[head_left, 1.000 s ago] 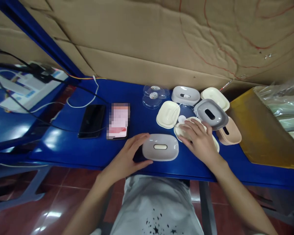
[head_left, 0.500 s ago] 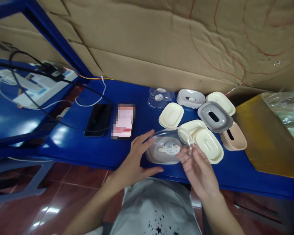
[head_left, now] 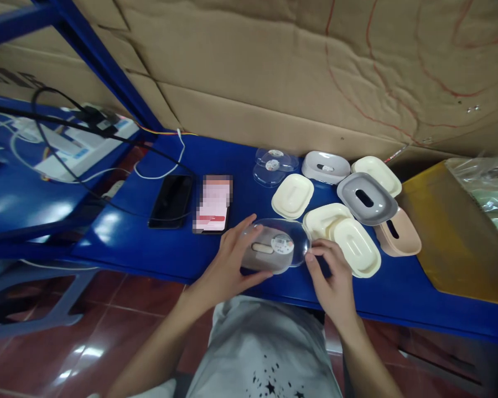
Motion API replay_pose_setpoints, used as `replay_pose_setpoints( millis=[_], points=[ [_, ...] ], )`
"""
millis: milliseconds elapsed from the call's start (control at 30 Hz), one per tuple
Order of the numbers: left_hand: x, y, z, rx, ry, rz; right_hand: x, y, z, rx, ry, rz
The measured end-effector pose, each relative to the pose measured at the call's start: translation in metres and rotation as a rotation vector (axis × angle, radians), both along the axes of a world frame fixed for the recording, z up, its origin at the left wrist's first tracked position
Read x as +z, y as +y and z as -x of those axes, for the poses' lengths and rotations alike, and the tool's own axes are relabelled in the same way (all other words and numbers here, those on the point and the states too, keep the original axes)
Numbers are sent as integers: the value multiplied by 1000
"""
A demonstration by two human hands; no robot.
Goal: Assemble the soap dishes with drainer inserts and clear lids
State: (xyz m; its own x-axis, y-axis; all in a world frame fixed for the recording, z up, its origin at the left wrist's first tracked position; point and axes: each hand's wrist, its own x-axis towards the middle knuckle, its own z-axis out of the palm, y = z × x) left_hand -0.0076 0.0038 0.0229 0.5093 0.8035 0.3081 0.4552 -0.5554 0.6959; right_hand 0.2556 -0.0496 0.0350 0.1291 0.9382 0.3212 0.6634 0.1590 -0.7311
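A light grey oval plastic box (head_left: pixel 269 264) with a slot in its top sits at the front of the blue table. My left hand (head_left: pixel 232 257) grips its left end, thumb along the near side and fingers on the far side. Over the box lies a clear plastic lid (head_left: pixel 302 243) with a round white sticker (head_left: pixel 282 244), shifted to the right of the box. My right hand (head_left: pixel 331 271) pinches the right edge of that lid between thumb and fingers. Just beyond my right hand are cream trays (head_left: pixel 357 249), one resting partly on another.
Farther back lie clear lids (head_left: pixel 269 176), a cream tray (head_left: pixel 292 196), grey boxes (head_left: pixel 367 207) and a peach box (head_left: pixel 406 237). Two phones (head_left: pixel 170 202) are on the left, near cables and a power strip (head_left: pixel 83 155). A yellowish carton (head_left: pixel 452 237) borders the right; cardboard (head_left: pixel 249 72) stands behind.
The clear lid, tilted up in my right hand before, now lies lower and flatter over the grey box. My left hand has closed in on the box, which sits slightly farther left.
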Motion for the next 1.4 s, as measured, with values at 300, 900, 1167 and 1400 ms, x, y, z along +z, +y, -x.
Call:
replay_pose_setpoints(
  millis=[300, 900, 1167, 1400],
  points=[
    [0, 2, 4, -14, -26, 143, -2, 4, -9, 373, -159, 133],
    [1, 0, 26, -66, 29, 215, 19, 7, -14, 715, -316, 21],
    [-4, 0, 24, -42, -3, 158, 10, 8, -3, 658, -358, -74],
    [-2, 2, 28, -101, -12, 183, 10, 7, -1, 681, -484, -146]
  ],
)
